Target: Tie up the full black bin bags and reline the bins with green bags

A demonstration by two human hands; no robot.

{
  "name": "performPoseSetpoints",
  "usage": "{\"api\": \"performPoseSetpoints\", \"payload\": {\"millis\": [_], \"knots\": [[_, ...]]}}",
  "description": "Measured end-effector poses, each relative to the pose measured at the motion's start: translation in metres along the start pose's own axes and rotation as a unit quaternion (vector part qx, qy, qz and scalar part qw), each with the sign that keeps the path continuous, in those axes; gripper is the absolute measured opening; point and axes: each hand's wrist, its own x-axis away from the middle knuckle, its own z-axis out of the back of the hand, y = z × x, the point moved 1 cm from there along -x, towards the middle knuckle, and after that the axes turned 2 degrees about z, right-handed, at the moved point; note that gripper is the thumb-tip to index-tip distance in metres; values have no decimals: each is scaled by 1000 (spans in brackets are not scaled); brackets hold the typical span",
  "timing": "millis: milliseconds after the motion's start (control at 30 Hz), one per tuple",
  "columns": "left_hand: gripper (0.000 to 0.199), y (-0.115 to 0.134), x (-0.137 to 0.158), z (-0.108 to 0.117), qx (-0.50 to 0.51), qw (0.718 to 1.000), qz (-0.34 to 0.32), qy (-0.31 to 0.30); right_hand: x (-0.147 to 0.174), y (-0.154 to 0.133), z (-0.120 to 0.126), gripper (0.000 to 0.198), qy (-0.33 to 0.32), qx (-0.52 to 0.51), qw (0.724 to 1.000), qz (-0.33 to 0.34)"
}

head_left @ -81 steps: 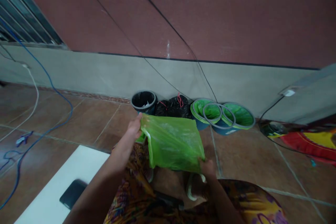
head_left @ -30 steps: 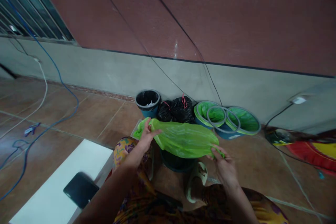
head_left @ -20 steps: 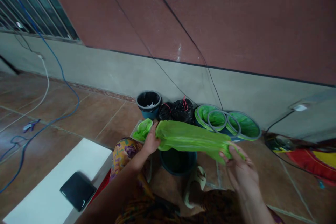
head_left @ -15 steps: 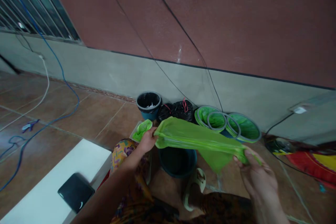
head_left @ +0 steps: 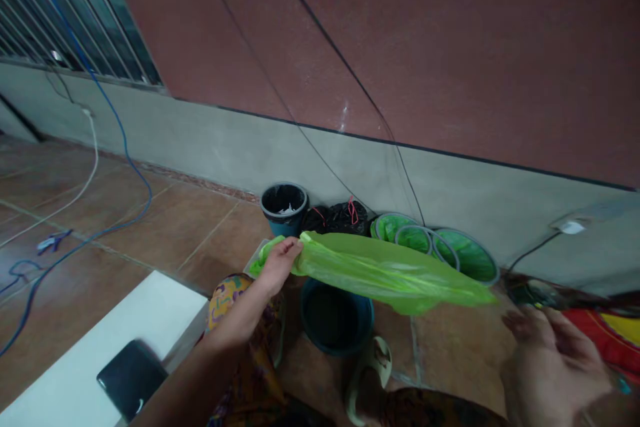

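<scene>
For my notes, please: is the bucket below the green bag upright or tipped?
Upright: the bucket stands on the floor, mouth up, below the green bag.

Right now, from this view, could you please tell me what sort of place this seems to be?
Possibly a porch or utility area of a building, though indoors or outdoors is unclear: a barred window, a two-tone wall and brown floor tiles suggest it.
</scene>
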Motion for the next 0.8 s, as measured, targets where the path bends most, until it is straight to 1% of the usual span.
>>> {"api": "performPoseSetpoints", "payload": {"millis": [33,67,100,133,167,200,233,267,300,367,433,467,567,600,667,733,800], "knots": [[35,4,2,-7,-17,1000,-10,-9,18,-8,-9,37,-13,24,999,36],[36,6,4,-15,-35,999,-21,-20,37,-16,-20,41,-102,80,988,89],[36,8,7,-24,-52,998,-32,-34,58,-20,-34,44,-215,128,960,130],[37,10,11,-32,-68,995,-42,-52,77,-22,-48,51,-324,174,915,168],[38,12,15,-39,-82,993,-50,-74,95,-22,-61,57,-392,193,873,216],[39,13,20,-46,-97,988,-57,-101,109,-20,-74,61,-435,202,842,249],[39,14,25,-52,-113,983,-62,-131,119,-16,-85,62,-460,203,821,270],[39,16,30,-57,-129,976,-69,-159,126,-11,-94,58,-477,205,806,284],[38,17,34,-60,-145,969,-80,-183,130,-6,-101,49,-484,206,800,288],[30,19,43,-63,-180,954,-112,-213,130,2,-109,33,-487,207,803,274],[24,18,48,-63,-218,940,-153,-214,125,5,-110,25,-481,208,818,238],[27,16,50,-64,-238,933,-170,-208,123,5,-109,23,-479,207,825,216],[40,0,48,-65,-295,918,-204,-166,116,-5,-106,21,-494,184,834,164],[41,-6,45,-66,-316,912,-214,-148,114,-10,-105,21,-501,169,835,154],[35,-20,39,-67,-367,892,-233,-120,110,-19,-104,22,-502,138,842,140],[31,-32,31,-65,-418,868,-248,-101,101,-25,-101,22,-480,125,859,128],[30,-39,23,-58,-450,852,-254,-88,87,-28,-96,23,-448,125,878,113]]}}
